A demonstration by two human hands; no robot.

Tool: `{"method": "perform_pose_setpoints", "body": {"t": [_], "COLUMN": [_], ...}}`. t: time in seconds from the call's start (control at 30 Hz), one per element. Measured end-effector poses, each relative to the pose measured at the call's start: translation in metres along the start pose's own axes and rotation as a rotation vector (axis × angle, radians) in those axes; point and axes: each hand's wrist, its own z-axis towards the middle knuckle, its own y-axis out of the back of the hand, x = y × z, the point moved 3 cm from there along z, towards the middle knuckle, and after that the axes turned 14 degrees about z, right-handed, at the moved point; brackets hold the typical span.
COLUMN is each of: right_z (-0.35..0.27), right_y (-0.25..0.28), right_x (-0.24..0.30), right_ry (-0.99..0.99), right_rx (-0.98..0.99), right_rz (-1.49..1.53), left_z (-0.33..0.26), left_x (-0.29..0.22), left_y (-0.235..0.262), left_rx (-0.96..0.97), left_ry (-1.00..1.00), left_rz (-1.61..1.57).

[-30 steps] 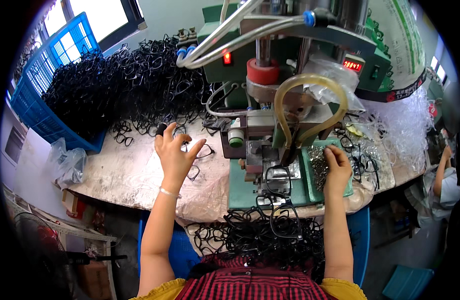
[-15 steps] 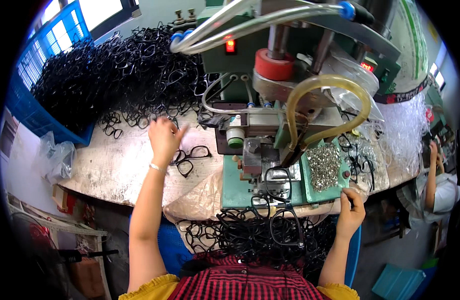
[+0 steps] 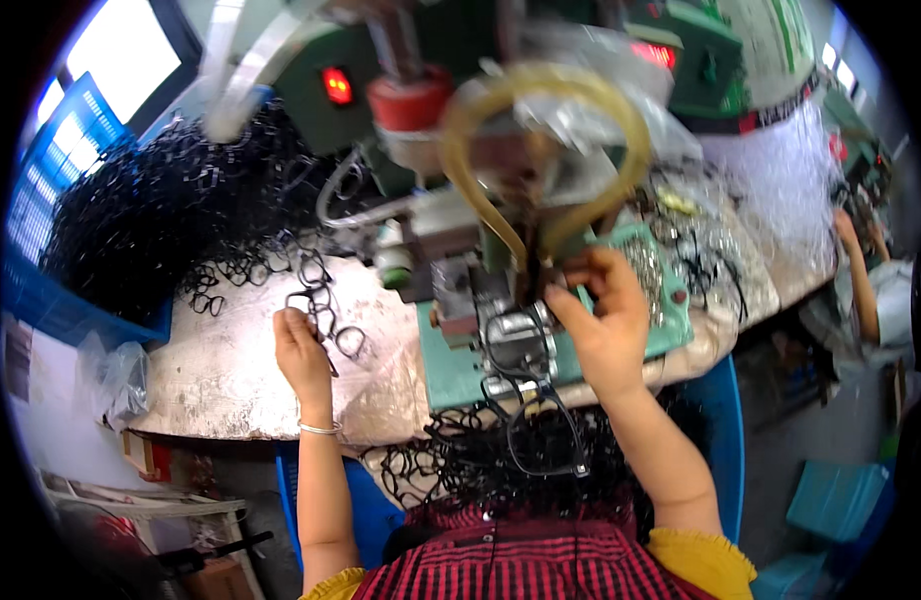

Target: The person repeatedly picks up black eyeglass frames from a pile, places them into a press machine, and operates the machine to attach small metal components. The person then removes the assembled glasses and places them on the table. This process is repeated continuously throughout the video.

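My left hand [image 3: 303, 352] is closed on a black eyeglass frame [image 3: 319, 300] above the pale tabletop, and another frame [image 3: 350, 342] lies just to its right. At the green-based press [image 3: 451, 375], my right hand [image 3: 611, 325] reaches in with thumb and fingers bent together beside the dark press tip [image 3: 529, 275]. Whatever is between those fingertips is too small and blurred to tell. A black eyeglass frame [image 3: 516, 450] hangs from the front of the metal fixture [image 3: 521, 345]. Behind my right hand is a green tray [image 3: 678, 328] of small metal parts.
A big heap of black eyeglass frames [image 3: 151, 200] fills the far left by a blue crate [image 3: 91, 295]. More frames [image 3: 481, 450] pile up at my lap. A yellowish hose [image 3: 636, 130] loops before the press. To the right, a person [image 3: 886, 300] works beside clear plastic strands [image 3: 781, 180].
My left hand has drawn back from the heap's edge and now grips an eyeglass frame. My right hand has gone from the tray's near corner to the press tip. The view has shifted rightward.
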Motion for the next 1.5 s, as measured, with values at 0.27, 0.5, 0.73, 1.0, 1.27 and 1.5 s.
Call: {"method": "perform_pose_setpoints", "body": {"t": [0.27, 0.5, 0.73, 1.0, 1.27, 1.5], "right_z": [-0.008, -0.02, -0.008, 0.009, 0.011, -0.011], "right_y": [-0.021, -0.027, 0.092, 0.116, 0.101, 0.11], "right_x": [0.01, 0.025, -0.005, -0.017, -0.026, -0.022], "right_ry": [-0.16, -0.135, 0.132, 0.159, 0.194, 0.065], "right_rx": [0.011, -0.018, -0.011, -0.109, -0.059, -0.255], "right_rz": [0.37, 0.277, -1.24, -1.021, -0.81, -0.519], "left_z": [-0.039, -0.043, -0.09, -0.089, -0.097, -0.055], "left_x": [-0.198, -0.23, -0.225, -0.227, -0.212, -0.127], "left_y": [0.031, 0.014, -0.007, -0.014, -0.011, -0.024], "left_rx": [0.239, 0.141, 0.401, 0.475, 0.473, -0.02], "left_ry": [-0.602, -0.686, -1.181, -1.167, -1.049, -0.34], "left_rz": [-0.78, -0.596, -0.232, -0.189, -0.256, 0.043]}}
